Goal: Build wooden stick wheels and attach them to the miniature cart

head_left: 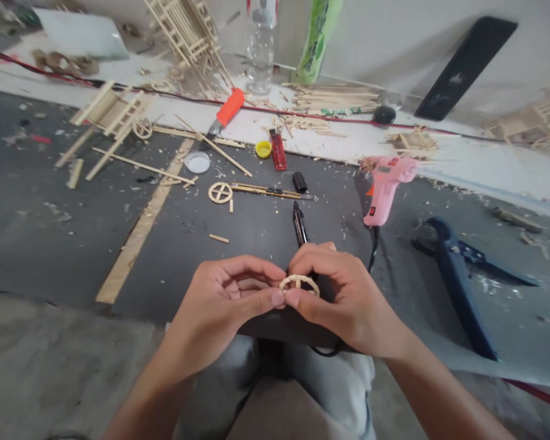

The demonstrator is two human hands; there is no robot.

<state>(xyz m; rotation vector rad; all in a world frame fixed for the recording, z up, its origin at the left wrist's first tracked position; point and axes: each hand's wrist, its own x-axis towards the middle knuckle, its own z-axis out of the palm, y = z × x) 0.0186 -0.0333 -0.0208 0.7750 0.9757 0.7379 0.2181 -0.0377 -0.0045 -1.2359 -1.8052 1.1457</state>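
Both hands meet over the front edge of the table around a small wooden ring [299,279] with a short piece inside it. My left hand [231,299] pinches the ring's left side between thumb and fingers. On the right side, my right hand [337,293] grips it with thumb and curled fingers, which hide part of the ring. A black marker [299,223] lies just beyond my right hand. Farther left, a finished-looking wooden wheel with crossed spokes [220,193] rests flat near thin sticks [270,191] and a short stick piece [219,238].
A pink glue gun [385,186] and dark blue cutters [462,281] lie to the right. Toward the back are an orange-handled knife [230,109], a red lighter [278,150], a plastic bottle [260,52] and a small wooden frame model [112,116].
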